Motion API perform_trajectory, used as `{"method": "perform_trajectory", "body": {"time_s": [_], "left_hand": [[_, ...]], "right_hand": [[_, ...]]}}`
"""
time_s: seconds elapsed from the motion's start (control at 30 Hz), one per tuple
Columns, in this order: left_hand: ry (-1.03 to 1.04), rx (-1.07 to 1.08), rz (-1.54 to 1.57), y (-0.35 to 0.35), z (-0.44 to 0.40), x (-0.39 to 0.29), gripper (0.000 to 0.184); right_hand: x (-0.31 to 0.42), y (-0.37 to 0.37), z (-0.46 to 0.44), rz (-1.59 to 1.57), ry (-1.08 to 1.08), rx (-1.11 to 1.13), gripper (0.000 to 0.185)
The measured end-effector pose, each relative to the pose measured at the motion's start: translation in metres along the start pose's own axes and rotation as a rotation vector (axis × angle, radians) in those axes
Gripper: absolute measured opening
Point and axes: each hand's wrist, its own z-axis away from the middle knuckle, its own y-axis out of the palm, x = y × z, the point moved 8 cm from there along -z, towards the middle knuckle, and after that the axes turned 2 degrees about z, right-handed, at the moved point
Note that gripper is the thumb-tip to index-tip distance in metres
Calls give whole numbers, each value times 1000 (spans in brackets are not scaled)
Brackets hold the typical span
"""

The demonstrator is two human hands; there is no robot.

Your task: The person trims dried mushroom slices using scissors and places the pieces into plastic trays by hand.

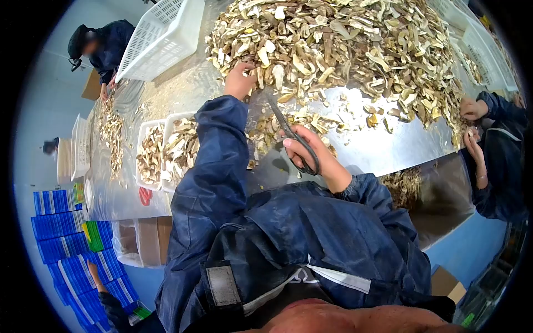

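Observation:
My left hand (pixel 240 82) is at the near left edge of a big heap of dried mushroom slices (pixel 333 50). Its fingers are curled in among the slices, and what they pinch, if anything, is hidden. Black-handled scissors (pixel 281 119) are gripped in my right hand (pixel 317 152), with the blades pointing up and left toward the heap. Beneath and beside the scissors, smaller loose slices (pixel 264 133) lie on the metal table (pixel 377 152). Left of my left sleeve stand two white tubs filled with slices, the nearer-to-sleeve tub (pixel 176 117) and the outer tub (pixel 140 150).
A white slotted crate (pixel 166 47) stands at upper left, another crate (pixel 486 55) at upper right. Red-handled scissors (pixel 145 196) lie near the left front edge. A co-worker's hands (pixel 473 119) work at the right, and another person (pixel 100 50) bends over slices at the far left.

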Motion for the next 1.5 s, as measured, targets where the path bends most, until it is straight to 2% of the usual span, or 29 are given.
{"method": "perform_trajectory", "body": {"time_s": [0.03,0.1,0.17,0.3,0.4,0.53,0.67,0.73,0.77,0.87,1.0,1.1,1.23,1.33,1.5], "left_hand": [[162,-73,7,1,-5,5,32],[85,-60,121,-1,-6,23,29],[40,-52,215,-10,11,11,21],[-200,-32,653,-18,39,39,18],[-397,-51,915,-28,82,17,17],[-389,-78,1402,-30,124,1,8],[-356,-137,1544,-28,168,-17,10],[-316,-101,1583,-26,180,-22,10],[-310,-111,1599,-24,185,-25,9],[-305,-124,1601,-21,199,-34,9],[-321,-111,1579,-13,216,-40,13],[-324,-126,1572,-13,227,-41,16],[-312,-112,1616,-14,234,-36,18],[-349,-114,1624,-13,240,-31,13],[-435,-141,1681,-10,245,-19,17]], "right_hand": [[0,0,0,2,-3,-1,32],[-2,0,-1,3,-8,2,32],[-3,-1,-1,3,-9,2,32],[-1,-1,0,17,3,-11,33],[-1,-1,0,6,-5,-14,33],[7,3,4,2,-2,-65,34],[14,12,7,374,-34,-122,38],[25,21,7,560,-82,-115,41],[24,24,9,632,12,-107,45],[30,37,10,670,-26,-106,54],[29,43,3,672,-68,-116,51],[34,53,4,665,-87,-113,40],[27,58,6,765,-80,-110,44],[28,63,6,767,-19,-94,43],[14,61,4,810,77,-70,45]]}}
